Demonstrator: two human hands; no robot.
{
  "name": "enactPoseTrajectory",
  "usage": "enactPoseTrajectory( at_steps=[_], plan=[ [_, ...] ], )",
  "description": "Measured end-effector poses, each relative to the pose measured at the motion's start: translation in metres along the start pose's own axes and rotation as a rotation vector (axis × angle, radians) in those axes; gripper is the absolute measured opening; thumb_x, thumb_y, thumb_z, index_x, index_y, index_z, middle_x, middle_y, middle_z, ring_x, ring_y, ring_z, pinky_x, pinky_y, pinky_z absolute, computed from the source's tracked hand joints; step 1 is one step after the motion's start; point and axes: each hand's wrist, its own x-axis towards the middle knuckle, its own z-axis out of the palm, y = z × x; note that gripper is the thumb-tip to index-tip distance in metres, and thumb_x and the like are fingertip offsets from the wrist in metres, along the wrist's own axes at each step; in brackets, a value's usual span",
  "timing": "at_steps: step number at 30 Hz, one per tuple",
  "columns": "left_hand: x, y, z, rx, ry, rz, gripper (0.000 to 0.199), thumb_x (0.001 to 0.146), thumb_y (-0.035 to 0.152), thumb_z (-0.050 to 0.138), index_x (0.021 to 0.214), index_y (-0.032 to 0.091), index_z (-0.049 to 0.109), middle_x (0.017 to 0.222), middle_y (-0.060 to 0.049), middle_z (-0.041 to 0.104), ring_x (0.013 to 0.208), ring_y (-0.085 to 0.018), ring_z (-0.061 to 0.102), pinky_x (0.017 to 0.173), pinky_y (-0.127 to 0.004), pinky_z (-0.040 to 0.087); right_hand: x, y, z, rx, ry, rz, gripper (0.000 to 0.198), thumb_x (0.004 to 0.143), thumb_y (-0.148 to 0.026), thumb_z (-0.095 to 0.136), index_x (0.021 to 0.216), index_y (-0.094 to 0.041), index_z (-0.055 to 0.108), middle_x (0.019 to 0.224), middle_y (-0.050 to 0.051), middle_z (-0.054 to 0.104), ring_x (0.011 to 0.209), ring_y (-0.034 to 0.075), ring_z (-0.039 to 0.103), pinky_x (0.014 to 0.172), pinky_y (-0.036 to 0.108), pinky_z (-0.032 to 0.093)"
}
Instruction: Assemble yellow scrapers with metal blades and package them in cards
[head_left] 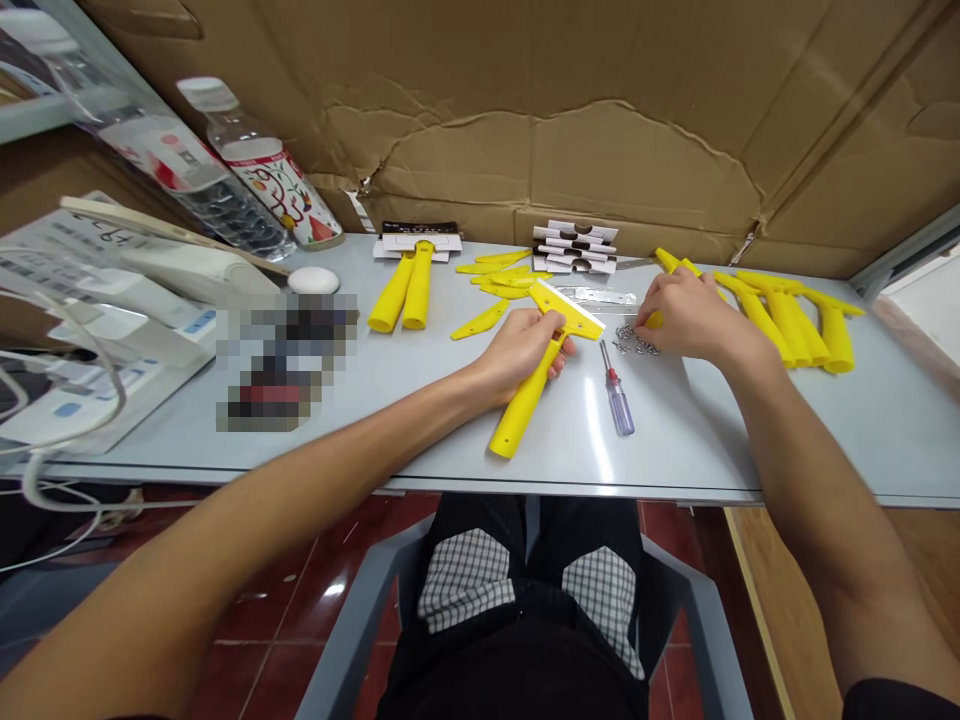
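My left hand is wrapped around a yellow scraper. Its wide head with a pale blade edge points up and right; the handle points toward me. Over a small pile of screws, my right hand has its fingers curled in and touching the pile's edge. Whatever lies between those fingertips is hidden. A bit of yellow plastic shows beneath that hand. Between my hands lies a screwdriver with a clear purple handle. Metal blades and loose yellow cover pieces lie behind the held scraper.
Several yellow scrapers lie at the right. Two more with yellow handles rest at the back, near folded cards. Bottles, a white oval object and cables are left. Cardboard walls the back.
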Motion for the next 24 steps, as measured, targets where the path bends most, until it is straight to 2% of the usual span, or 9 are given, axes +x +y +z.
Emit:
enactPoseTrajectory(
  at_steps=[6, 10, 16, 24],
  plan=[
    [-0.0003, -0.0005, 0.0002, 0.015, -0.001, 0.005, 0.023, 0.102, 0.015, 0.051, 0.080, 0.019, 0.054, 0.070, -0.004, 0.068, 0.045, -0.009, 0.051, 0.044, -0.026, 0.037, -0.0013, 0.0006, 0.0010, -0.004, 0.019, -0.026, 0.025, 0.095, -0.040, 0.075, 0.079, -0.023, 0.084, 0.121, 0.017, 0.070, 0.125, 0.048, 0.057, 0.100, 0.073, 0.046],
    [0.0002, -0.0011, 0.0003, 0.011, 0.013, -0.002, 0.021, 0.102, 0.015, 0.053, 0.082, 0.019, 0.055, 0.070, -0.005, 0.068, 0.046, -0.010, 0.052, 0.045, -0.025, 0.038, -0.0007, 0.0020, 0.0026, -0.009, -0.009, -0.022, 0.021, 0.096, -0.035, 0.073, 0.082, -0.026, 0.085, 0.123, 0.016, 0.071, 0.124, 0.046, 0.058, 0.102, 0.073, 0.044],
    [-0.0003, -0.0014, 0.0008, 0.008, 0.000, 0.005, 0.019, 0.100, 0.014, 0.054, 0.081, 0.019, 0.055, 0.070, -0.005, 0.069, 0.047, -0.010, 0.052, 0.046, -0.026, 0.039, 0.0006, 0.0033, 0.0058, -0.012, 0.004, -0.040, 0.030, 0.100, -0.043, 0.066, 0.086, -0.026, 0.087, 0.124, 0.017, 0.072, 0.123, 0.046, 0.060, 0.100, 0.072, 0.045],
    [-0.0021, -0.0009, 0.0024, 0.016, -0.014, 0.003, 0.022, 0.100, 0.012, 0.051, 0.079, 0.019, 0.054, 0.070, -0.005, 0.068, 0.046, -0.010, 0.051, 0.044, -0.025, 0.038, 0.0052, 0.0018, 0.0059, -0.004, -0.003, 0.002, 0.023, 0.096, -0.023, 0.064, 0.097, -0.025, 0.087, 0.124, 0.017, 0.072, 0.121, 0.043, 0.062, 0.099, 0.068, 0.046]
  ],
)
